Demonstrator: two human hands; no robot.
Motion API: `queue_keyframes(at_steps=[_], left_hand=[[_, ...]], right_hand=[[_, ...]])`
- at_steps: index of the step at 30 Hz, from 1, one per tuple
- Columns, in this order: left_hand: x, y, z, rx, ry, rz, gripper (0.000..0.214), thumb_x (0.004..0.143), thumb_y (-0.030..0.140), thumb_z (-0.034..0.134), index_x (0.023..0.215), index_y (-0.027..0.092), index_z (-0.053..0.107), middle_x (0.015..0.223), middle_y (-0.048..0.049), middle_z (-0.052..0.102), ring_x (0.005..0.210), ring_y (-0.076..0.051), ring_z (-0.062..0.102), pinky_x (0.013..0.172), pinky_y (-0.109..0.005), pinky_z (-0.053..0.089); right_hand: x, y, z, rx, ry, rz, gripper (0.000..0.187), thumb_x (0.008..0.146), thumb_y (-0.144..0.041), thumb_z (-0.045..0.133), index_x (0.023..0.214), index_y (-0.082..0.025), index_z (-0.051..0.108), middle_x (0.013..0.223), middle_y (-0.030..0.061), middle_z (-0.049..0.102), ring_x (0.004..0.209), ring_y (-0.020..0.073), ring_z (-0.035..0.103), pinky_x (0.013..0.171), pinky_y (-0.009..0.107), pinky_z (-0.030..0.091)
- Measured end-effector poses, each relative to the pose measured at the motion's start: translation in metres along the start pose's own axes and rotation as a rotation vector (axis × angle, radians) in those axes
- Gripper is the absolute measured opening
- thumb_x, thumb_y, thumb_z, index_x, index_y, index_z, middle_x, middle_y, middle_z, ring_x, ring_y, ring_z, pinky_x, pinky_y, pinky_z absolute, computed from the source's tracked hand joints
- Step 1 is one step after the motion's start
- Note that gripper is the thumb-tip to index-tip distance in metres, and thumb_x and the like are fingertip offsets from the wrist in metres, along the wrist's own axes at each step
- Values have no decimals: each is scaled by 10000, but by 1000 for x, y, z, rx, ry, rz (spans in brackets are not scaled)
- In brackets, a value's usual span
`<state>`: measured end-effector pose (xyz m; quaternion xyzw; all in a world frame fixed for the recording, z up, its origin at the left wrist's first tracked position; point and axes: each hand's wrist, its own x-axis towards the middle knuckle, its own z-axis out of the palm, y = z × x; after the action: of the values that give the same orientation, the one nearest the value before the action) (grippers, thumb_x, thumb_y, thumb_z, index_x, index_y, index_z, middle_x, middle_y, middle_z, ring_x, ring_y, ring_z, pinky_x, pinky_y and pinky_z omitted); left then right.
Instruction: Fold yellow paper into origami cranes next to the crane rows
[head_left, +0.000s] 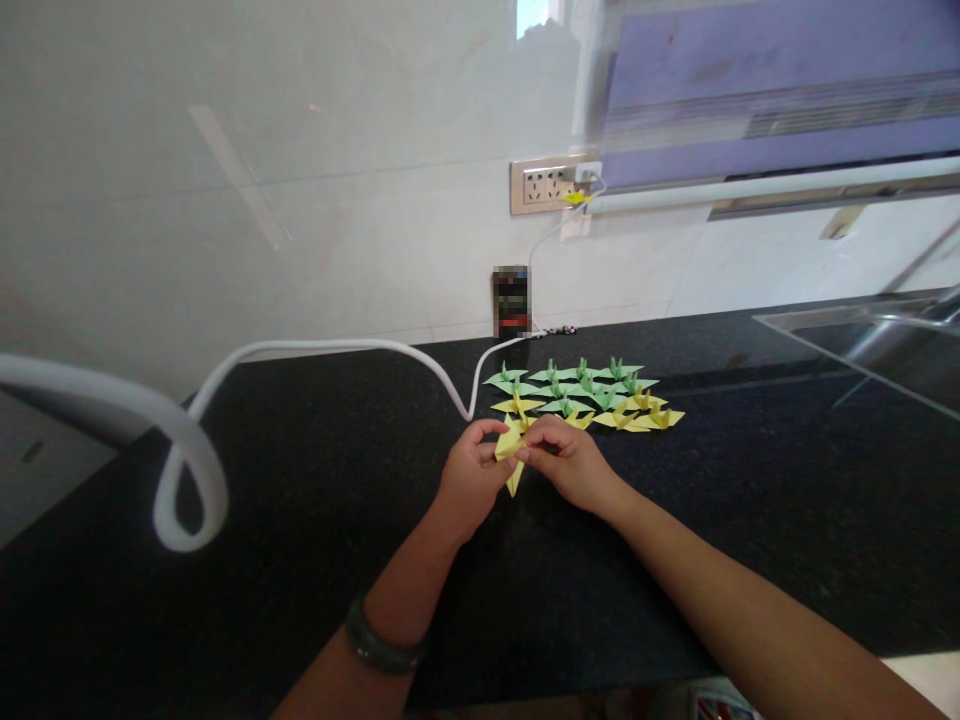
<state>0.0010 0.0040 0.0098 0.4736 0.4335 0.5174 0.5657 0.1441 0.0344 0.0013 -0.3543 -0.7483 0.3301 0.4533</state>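
Observation:
My left hand (471,472) and my right hand (568,458) meet over a black countertop (315,500), both pinched on one folded yellow paper piece (513,452). Its pointed tip hangs down between my hands. A dark bracelet sits on my left wrist. Just beyond my fingers lie rows of finished paper cranes: several green cranes (577,382) at the back and several yellow cranes (637,412) in front of them.
A white cable (337,348) runs across the counter from a loop at the left up to a wall socket (544,186). A small dark device (511,300) leans against the wall. A metal sink rim (855,325) is at the right.

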Motion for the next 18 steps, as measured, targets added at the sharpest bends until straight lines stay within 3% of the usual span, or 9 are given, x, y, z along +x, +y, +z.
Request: queue_keyframes(at_steps=[5,11,18], left_hand=[[1,1,-3,19,80,-5,242,619,226,632,818,138,527,664,-7,612,573,-90,555,549,-198,427],[4,-3,-5,108,181,63,204,581,239,654,726,117,579,618,-15,609,561,-106,559,569,-230,447],[1,-1,-2,177,145,194,119,606,187,617,694,151,546,627,0,609,593,-113,578,552,-204,439]], right_hand=[[1,4,0,37,72,60,55,706,-228,568,679,-183,582,708,15,518,648,120,489,583,250,417],[0,4,2,206,10,196,124,717,-292,543,763,-183,580,697,9,533,564,104,492,488,228,422],[0,-2,0,167,61,28,66,692,-172,552,724,-194,606,800,31,581,737,142,542,685,288,433]])
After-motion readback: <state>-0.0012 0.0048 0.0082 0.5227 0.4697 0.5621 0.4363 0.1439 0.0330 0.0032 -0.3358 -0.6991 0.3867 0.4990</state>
